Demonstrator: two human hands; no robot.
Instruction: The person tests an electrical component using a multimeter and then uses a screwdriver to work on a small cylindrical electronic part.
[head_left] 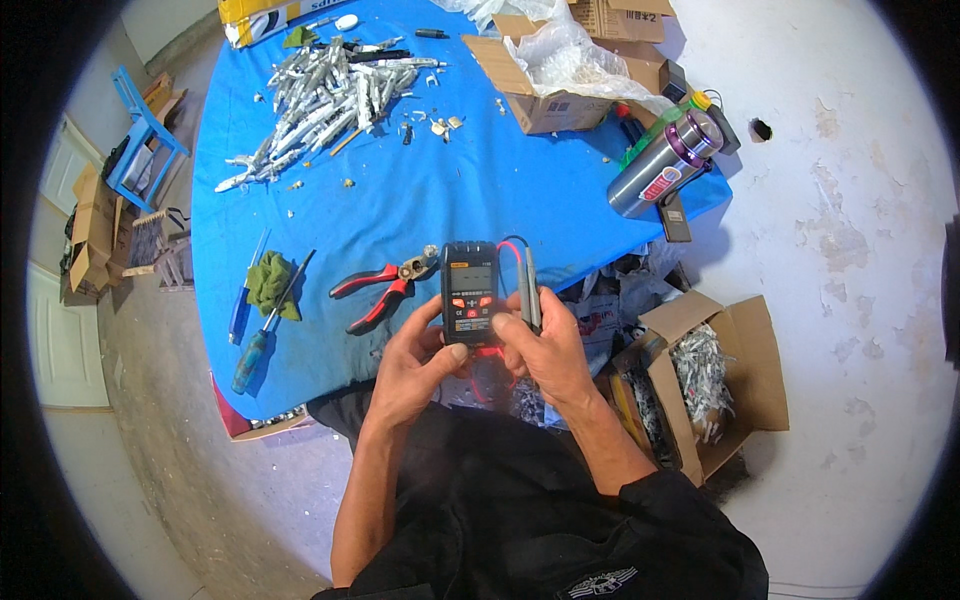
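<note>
A black handheld multimeter (471,283) with a grey screen and red buttons is held upright in front of me. My left hand (412,362) grips its lower left side, thumb at the bottom edge. In my right hand (547,350) is a pair of grey test probes (530,290), points hidden in the grip or too small to make out. The right thumb reaches toward the meter's lower right corner. Red and black leads loop from the probes, and a red lead hangs below the meter. Just left of the meter lie red-handled pliers (385,287), jaws toward it.
On the blue-covered table (400,210) are screwdrivers (255,355), a green cloth (268,283) and a heap of silvery wrapped pieces (330,100). A steel flask (665,165) lies tilted at the right edge, near an open carton (560,110). Another carton (755,390) holding shredded scraps stands lower right.
</note>
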